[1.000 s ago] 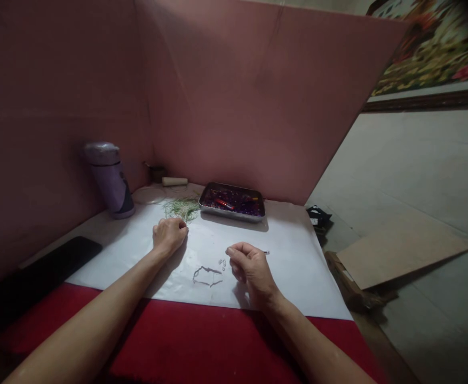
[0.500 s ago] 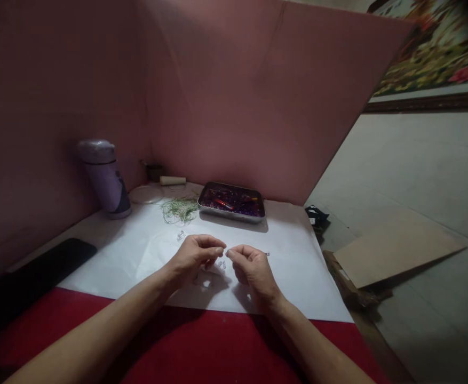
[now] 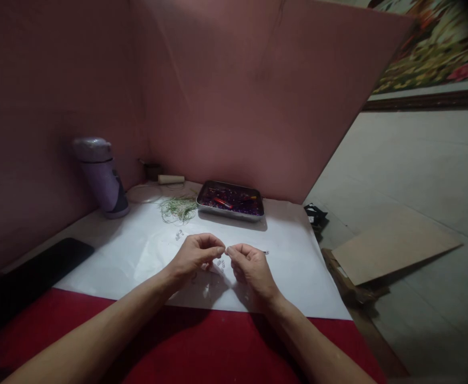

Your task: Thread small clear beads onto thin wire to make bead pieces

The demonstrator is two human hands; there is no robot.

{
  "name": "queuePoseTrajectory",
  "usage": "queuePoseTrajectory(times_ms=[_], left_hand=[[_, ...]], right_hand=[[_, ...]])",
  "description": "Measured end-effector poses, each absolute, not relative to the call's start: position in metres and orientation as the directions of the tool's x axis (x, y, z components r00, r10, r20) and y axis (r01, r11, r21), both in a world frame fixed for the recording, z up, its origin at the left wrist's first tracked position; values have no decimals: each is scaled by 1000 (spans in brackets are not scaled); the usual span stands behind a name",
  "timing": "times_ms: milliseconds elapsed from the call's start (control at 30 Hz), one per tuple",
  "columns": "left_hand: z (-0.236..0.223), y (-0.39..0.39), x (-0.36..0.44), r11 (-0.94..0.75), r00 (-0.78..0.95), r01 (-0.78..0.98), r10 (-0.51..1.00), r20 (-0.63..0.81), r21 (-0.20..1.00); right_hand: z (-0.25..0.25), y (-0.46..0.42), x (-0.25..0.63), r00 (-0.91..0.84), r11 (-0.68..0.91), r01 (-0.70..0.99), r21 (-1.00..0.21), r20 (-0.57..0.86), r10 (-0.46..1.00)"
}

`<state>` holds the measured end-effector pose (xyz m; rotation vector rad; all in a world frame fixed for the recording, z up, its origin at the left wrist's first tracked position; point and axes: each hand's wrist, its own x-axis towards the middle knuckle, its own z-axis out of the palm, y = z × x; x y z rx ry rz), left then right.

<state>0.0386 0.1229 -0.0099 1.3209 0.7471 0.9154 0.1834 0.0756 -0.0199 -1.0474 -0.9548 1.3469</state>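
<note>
Over the white sheet, my left hand (image 3: 197, 256) is closed in a pinch, its fingertips meeting those of my right hand (image 3: 253, 266), which is also pinched. Whatever sits between the fingertips is too small to make out. Below and between the hands lie several tiny clear bead-like pieces (image 3: 221, 263). Another small cluster of bead-like pieces (image 3: 180, 234) rests just beyond my left hand. A small dark piece (image 3: 266, 252) lies to the right of my right hand. My left hand and its shadow mostly cover the thin greyish strand on the sheet.
A metal tray (image 3: 230, 215) of purple beads with a red tool stands at the back. Tangled green thread (image 3: 179, 209) lies left of it, near a pale roll (image 3: 171, 180). A purple bottle (image 3: 104, 186) and a black phone-like slab (image 3: 65, 256) are at left. Pink boards wall the table.
My left hand came back from the far bead cluster, uncovering it, and moved right to meet my right hand at the fingertips. My right hand has stayed nearly in place.
</note>
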Motion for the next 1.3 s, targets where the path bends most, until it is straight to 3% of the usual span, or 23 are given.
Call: queuePoseTrajectory(times_ms=[300,500,1033,1300], left_hand=[[-13,125,37,6,478,-138,876,62,990],[-13,124,37,4,498,-90,866,41,996],[-13,126,38,32,512,-131,858,40,991],[-12,125,37,17,516,-130,855,53,991]], right_hand=[[-21,76,182,27,-44,-229,-972,-52,998],[-22,77,182,82,-36,-276,-961,-61,995],[-18,75,181,-5,-76,-454,-888,-82,997],[-20,75,181,15,-66,-360,-931,-77,997]])
